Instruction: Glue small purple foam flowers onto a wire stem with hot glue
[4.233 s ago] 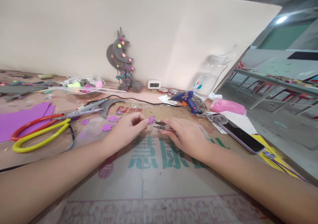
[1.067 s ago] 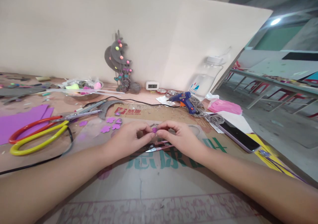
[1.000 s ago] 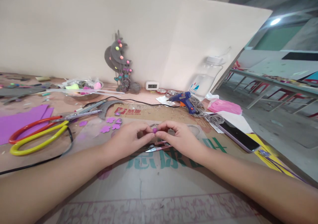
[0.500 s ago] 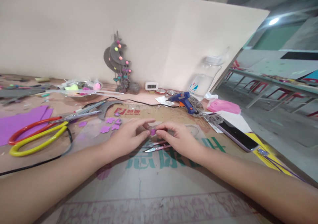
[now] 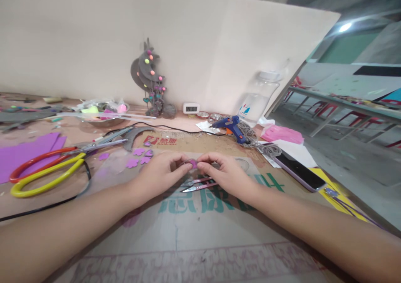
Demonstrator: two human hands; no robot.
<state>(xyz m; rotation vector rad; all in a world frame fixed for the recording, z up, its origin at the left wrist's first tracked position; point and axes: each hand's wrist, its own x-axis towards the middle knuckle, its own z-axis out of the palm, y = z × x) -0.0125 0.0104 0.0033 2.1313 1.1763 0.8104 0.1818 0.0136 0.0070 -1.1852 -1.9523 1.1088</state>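
A small purple cut-out piece (image 5: 193, 164) is pinched between my two hands over the middle of the cardboard; its exact shape is partly covered by fingertips. My left hand (image 5: 166, 171) grips its left side with thumb and forefinger. From the right, my right hand (image 5: 221, 172) holds the other side in the same kind of pinch. Just below the fingers lie thread snips (image 5: 197, 187) with pinkish handles, partly under my right hand. Several purple flower cut-outs (image 5: 132, 163) are scattered beside my left hand.
Red-and-yellow-handled scissors (image 5: 46, 172) and purple sheets (image 5: 31, 153) lie at left. Behind are a bowl (image 5: 106, 122), a grey moon ornament (image 5: 148, 74) and a small clock (image 5: 191, 108). To the right are a blue glue gun (image 5: 234, 128), a bottle (image 5: 257, 99) and a phone (image 5: 297, 170).
The fingers of both hands have curled in closer around the purple piece, and it has turned slightly. Things on the table stay where they were.
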